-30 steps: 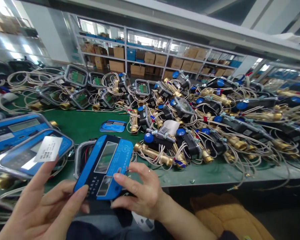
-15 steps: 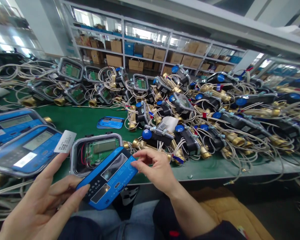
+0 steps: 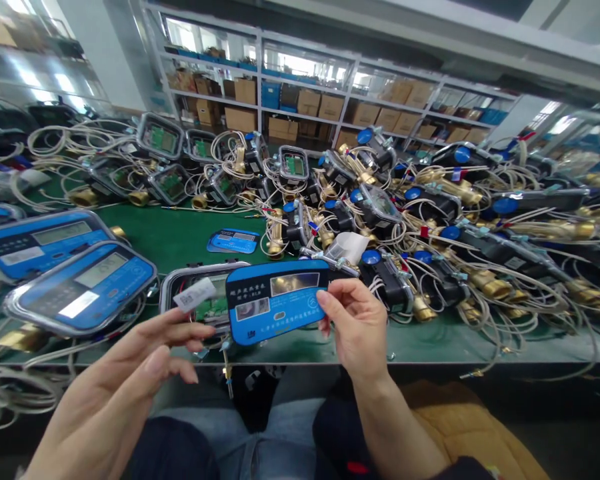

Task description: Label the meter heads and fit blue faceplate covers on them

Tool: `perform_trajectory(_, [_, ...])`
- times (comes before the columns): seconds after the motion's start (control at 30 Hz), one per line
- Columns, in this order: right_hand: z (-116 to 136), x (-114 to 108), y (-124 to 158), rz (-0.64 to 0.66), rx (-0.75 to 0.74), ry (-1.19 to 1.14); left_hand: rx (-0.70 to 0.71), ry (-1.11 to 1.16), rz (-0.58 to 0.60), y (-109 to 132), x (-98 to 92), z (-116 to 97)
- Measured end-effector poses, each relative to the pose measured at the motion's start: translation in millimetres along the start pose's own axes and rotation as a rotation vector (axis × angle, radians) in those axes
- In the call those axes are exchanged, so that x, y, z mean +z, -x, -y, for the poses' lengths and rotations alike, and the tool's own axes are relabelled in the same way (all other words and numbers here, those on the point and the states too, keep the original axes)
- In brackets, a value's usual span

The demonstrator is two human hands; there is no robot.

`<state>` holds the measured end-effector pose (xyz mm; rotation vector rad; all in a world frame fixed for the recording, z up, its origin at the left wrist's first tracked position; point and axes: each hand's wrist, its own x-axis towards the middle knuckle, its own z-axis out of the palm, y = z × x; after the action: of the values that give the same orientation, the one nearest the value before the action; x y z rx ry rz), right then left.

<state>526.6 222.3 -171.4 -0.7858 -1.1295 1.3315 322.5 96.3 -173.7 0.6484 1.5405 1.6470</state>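
Observation:
My right hand (image 3: 357,327) pinches the right end of a blue faceplate (image 3: 280,313) with printed text and rectangular windows. The plate is held up in front of a meter housing (image 3: 169,293), partly covering its green circuit board. My left hand (image 3: 145,373) is open, its fingers stretched toward the plate but apart from it. A small white printed label (image 3: 195,295) clings to a fingertip of that hand. Behind the housing, more blue faceplates (image 3: 233,241) lie on the green table. To the left sit meters with blue faces, the nearest one (image 3: 125,283) carrying a white label.
Many brass-fitted meters (image 3: 390,280) with coiled cables crowd the right and back of the green table (image 3: 145,230). Cables (image 3: 17,393) hang over its front edge at left. Shelves with cardboard boxes (image 3: 240,119) stand beyond.
My left hand has let go of the faceplate and drawn down from it. My right hand has moved the plate right and turned it more level. The view has shifted slightly left.

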Motion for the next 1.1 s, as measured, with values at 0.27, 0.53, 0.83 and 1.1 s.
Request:
perform_trajectory(0.27, [-3, 15, 6, 0.072, 0.040, -0.073, 0.016, 0.079, 0.122, 4, 6.7, 14])
perform_trajectory(0.53, [-4, 16, 5, 0.085, 0.084, -0.028, -0.006, 0.071, 0.132, 3, 3.1, 16])
perform_trajectory(0.83, [-5, 17, 4, 0.085, 0.114, 0.001, -0.088, 0.078, 0.051, 1, 8.8, 10])
perform_trajectory(1.1, [-6, 15, 4, 0.096, 0.116, -0.028, -0.119, 0.020, 0.014, -9, 17.5, 2])
